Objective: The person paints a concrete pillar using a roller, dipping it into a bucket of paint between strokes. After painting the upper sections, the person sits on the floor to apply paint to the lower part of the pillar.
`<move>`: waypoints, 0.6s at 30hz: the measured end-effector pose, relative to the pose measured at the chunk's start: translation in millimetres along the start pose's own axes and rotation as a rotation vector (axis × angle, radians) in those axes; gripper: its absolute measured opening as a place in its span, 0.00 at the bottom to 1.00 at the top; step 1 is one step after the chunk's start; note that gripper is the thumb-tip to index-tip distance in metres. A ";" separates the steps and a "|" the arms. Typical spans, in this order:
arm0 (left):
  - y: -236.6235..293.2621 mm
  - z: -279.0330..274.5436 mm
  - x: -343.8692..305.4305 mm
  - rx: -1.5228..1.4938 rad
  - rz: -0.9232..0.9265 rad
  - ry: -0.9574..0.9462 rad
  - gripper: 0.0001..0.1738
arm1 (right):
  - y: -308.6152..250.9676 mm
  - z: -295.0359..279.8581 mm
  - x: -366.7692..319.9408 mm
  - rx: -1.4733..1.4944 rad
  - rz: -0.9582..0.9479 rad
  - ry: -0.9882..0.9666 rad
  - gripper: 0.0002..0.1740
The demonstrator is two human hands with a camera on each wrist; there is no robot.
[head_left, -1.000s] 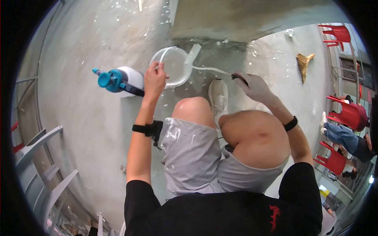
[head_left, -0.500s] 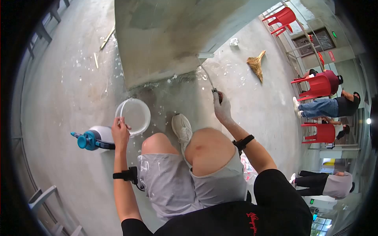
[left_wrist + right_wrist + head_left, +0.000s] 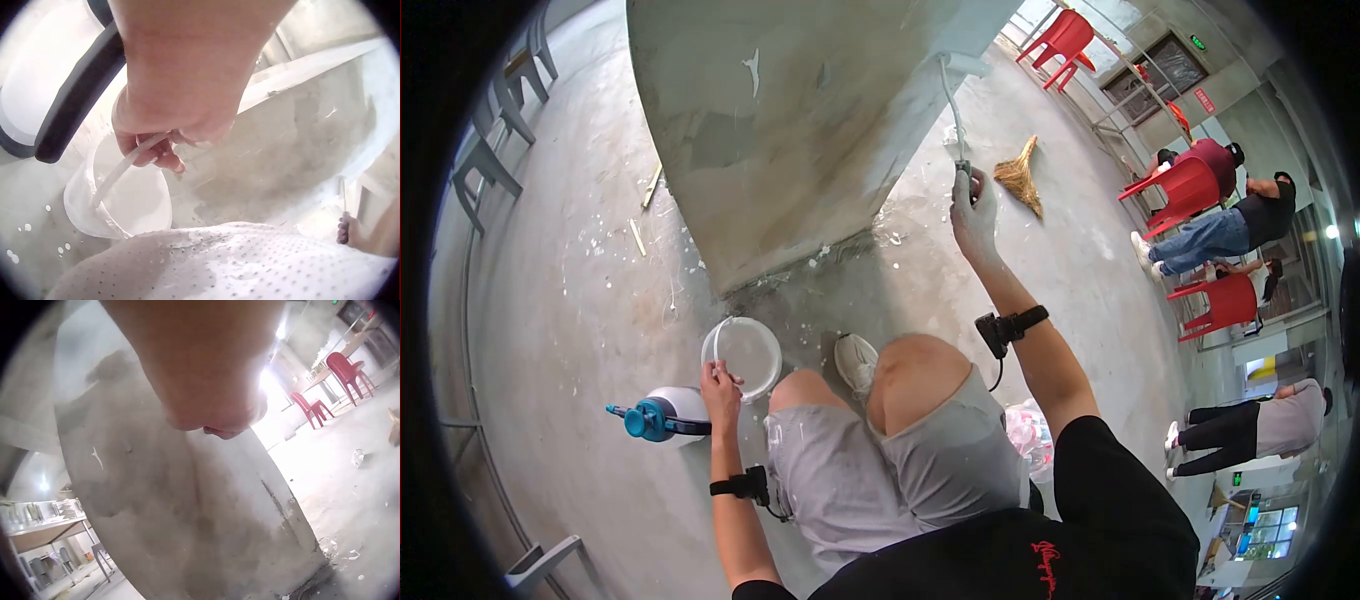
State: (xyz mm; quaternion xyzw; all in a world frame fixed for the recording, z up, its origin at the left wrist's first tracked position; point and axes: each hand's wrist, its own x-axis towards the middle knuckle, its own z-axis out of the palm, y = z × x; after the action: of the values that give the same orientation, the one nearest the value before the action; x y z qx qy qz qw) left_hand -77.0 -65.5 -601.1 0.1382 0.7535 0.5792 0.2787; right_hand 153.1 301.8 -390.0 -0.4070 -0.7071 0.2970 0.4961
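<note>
In the head view my left hand holds the handle of a white bucket standing on the floor. The left wrist view shows fingers curled round this pale bail above the bucket's open top. Out to the right, my right hand grips a paint roller by its dark handle. Its pale roller head lies against the right edge of a grey concrete pillar. In the right wrist view the hand hides the roller.
A white pump sprayer with a blue-green top stands left of the bucket. A straw broom head lies right of the pillar. White splashes dot the floor. Red chairs and several people are at the right, grey chairs at the left.
My right hand has carried the roller from the bucket to the pillar's edge, then farther up along it. The left hand has stayed at the bucket's handle. The head view has shifted toward the pillar.
</note>
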 end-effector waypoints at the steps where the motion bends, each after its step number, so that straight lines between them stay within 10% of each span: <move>1: 4.1 -1.7 -5.7 -0.002 0.008 0.002 0.13 | -5.0 -3.6 -2.2 0.129 0.107 -0.093 0.17; 13: -10.0 -2.5 2.2 -0.024 0.000 0.025 0.13 | 74.4 -8.0 -40.2 0.299 0.612 -0.431 0.21; 18: -6.7 -4.2 4.5 -0.008 -0.003 0.020 0.12 | 92.2 -12.7 -38.3 0.121 0.434 -0.339 0.21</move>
State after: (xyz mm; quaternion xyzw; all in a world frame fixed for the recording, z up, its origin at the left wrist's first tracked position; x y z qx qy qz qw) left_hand -82.3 -68.4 -607.9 0.1301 0.7540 0.5832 0.2728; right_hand 197.7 314.1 -479.3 -0.4630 -0.6572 0.5019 0.3192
